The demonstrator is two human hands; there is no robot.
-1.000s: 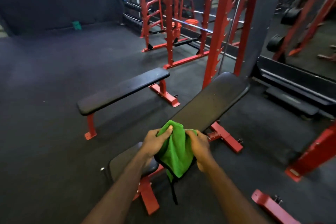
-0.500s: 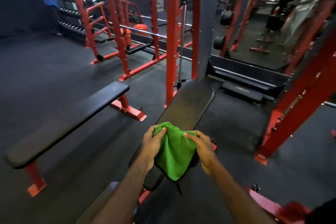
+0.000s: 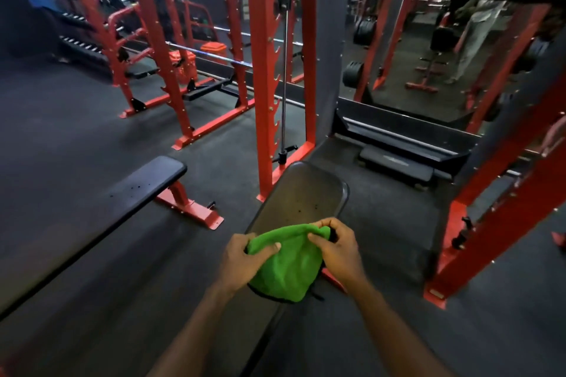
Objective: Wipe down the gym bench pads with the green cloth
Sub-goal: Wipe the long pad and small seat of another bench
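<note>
While bunched fuzzy green cloth (image 3: 288,260) hangs over smooth black bench pad (image 3: 303,196), left hand (image 3: 242,263), right hand (image 3: 337,251) pinch it.

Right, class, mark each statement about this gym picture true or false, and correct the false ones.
1. Both hands hold the green cloth. True: the left hand and right hand each grip it.
2. The cloth lies spread flat on the flat bench. False: it is bunched between the hands, in front of the angled bench pad.
3. The flat bench stands left of the angled bench pad. True.
4. The rack posts are blue. False: they are red.
5. The cloth is yellow. False: it is green.
</note>
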